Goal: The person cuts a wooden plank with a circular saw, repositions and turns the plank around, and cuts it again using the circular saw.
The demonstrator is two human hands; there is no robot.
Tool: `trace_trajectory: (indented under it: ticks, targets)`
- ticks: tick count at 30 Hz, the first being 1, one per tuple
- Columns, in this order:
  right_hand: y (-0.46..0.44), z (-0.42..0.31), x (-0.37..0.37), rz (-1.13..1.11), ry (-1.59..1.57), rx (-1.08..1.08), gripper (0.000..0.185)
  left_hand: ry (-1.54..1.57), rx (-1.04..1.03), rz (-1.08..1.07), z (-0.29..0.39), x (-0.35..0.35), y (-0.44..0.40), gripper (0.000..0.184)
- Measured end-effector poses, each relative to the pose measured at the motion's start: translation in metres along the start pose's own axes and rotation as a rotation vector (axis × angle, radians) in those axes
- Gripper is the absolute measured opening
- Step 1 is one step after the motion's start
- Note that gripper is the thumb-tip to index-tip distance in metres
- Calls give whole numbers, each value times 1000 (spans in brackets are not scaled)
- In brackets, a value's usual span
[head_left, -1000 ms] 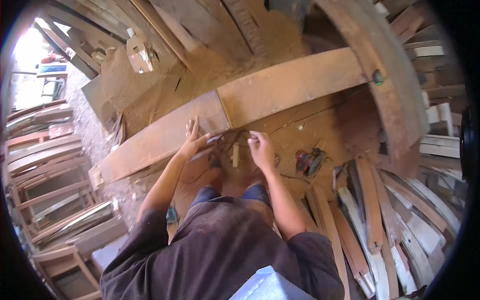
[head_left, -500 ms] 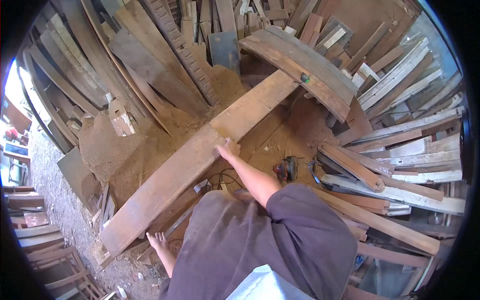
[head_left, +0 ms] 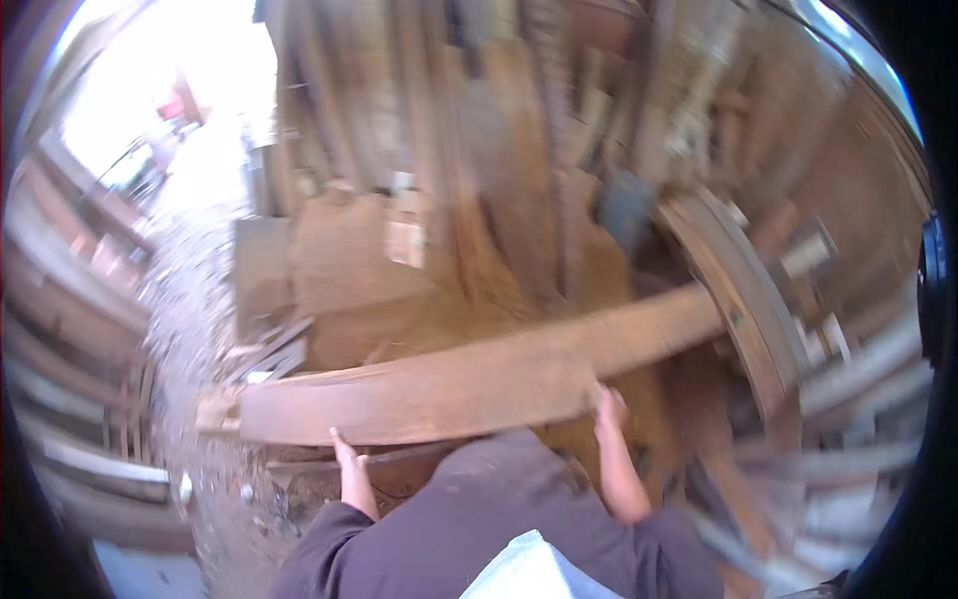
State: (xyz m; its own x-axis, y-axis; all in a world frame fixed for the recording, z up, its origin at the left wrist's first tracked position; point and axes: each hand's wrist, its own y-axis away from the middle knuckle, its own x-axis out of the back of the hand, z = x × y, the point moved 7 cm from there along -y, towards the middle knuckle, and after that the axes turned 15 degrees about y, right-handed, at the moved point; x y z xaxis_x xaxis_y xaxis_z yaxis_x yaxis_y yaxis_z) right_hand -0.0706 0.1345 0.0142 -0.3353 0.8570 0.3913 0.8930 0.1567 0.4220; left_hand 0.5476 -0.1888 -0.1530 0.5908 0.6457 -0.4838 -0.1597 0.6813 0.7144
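A long, wide wooden plank (head_left: 419, 399) lies crosswise in front of me, overlapping a second board (head_left: 649, 334) that runs on to the right. My left hand (head_left: 351, 469) is at the plank's near edge toward its left end, thumb at the rim and the other fingers mostly hidden below. At the plank's right end, my right hand (head_left: 609, 411) is closed round the near corner. Motion blur softens both hands. Thick boards (head_left: 743, 299) lie across the far right end of the second board.
Behind the plank is a sawdust heap (head_left: 349, 250) with a pale block (head_left: 405, 235) on it. Tall boards (head_left: 499, 150) lean at the back. Blurred timber stacks stand at both sides. A gravel path (head_left: 200, 290) runs along the left.
The view has swung left, so the plank now lies nearly level across it. My left hand has moved from beside the plank onto its near edge. My right hand stays at the plank's right end.
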Motion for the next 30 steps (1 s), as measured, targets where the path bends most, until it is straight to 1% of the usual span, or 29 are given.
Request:
trace_trajectory:
  ticks: [1,2,3,5,6,7,8,9,10,11,12,13,14,15,16,17,18,20,21,22,23,25,27,28,29,30]
  targets:
    - [3,5,8,-40,48,-62,21,11,-42,37,4,-12,17,86]
    - [5,5,9,-7,-44,-41,20,25,-50,19,4,-11,13,88]
    - [1,11,12,-3,-51,-60,19,16,-47,-9,2,-18,12,91]
    - [-9,22,13,-110,-70,-67,23,104,-78,32,0,-17,2,89]
    - [-27,35,11,-123,-69,-54,23,149,-148,38,3,-14,-6,85]
    - [-55,59,2,-154,16,-80,26,187,-217,41,6,-16,-6,82]
    - [-75,68,-2,-180,107,-110,30,202,-248,45,10,-27,4,76]
    - [-78,66,5,-184,110,-109,30,205,-250,48,7,-29,13,76]
    - [-79,63,7,-258,65,-109,29,195,-248,43,3,-32,22,77]
    - [-86,56,8,-340,20,-110,33,187,-254,40,1,-38,31,78]
    - [-92,52,14,-394,-48,-82,29,195,-364,61,-1,-55,58,76]
    - [-98,56,19,-410,-42,-84,29,201,-369,8,1,-78,67,74]
    - [-115,67,46,-405,-100,-118,32,204,-369,-22,-20,-89,89,71]
    - [-127,77,67,-384,-170,-147,37,181,-372,-39,-31,-113,108,66]
    - [-152,104,76,-460,-294,-129,48,192,-325,-166,-43,-148,136,67]
    - [-155,107,96,-491,-350,-115,51,184,-286,-185,-58,-177,169,65]
    - [-154,109,114,-501,-420,-111,53,154,-237,-211,-76,-207,191,64]
    - [-155,124,161,-457,-483,-213,53,73,-250,-248,-122,-245,199,58]
    - [-157,130,185,-390,-535,-267,51,-5,-189,-264,-154,-271,213,58]
    - [-167,143,209,-279,-576,-290,48,-116,-174,-322,-180,-304,236,55]
    - [-172,163,238,-171,-610,-314,45,-223,-159,-379,-211,-331,256,52]
    - [-184,195,292,-65,-666,-379,41,-379,-99,-523,-289,-384,277,43]
    - [-192,251,349,-54,-642,-422,37,-523,10,-580,-373,-418,278,42]
    - [-160,222,375,141,-586,-532,36,-601,32,-531,-415,-427,272,42]
    - [-151,229,389,143,-588,-536,36,-661,46,-484,-445,-440,276,43]
    - [-143,240,412,216,-643,-514,36,-738,83,-489,-477,-455,297,44]
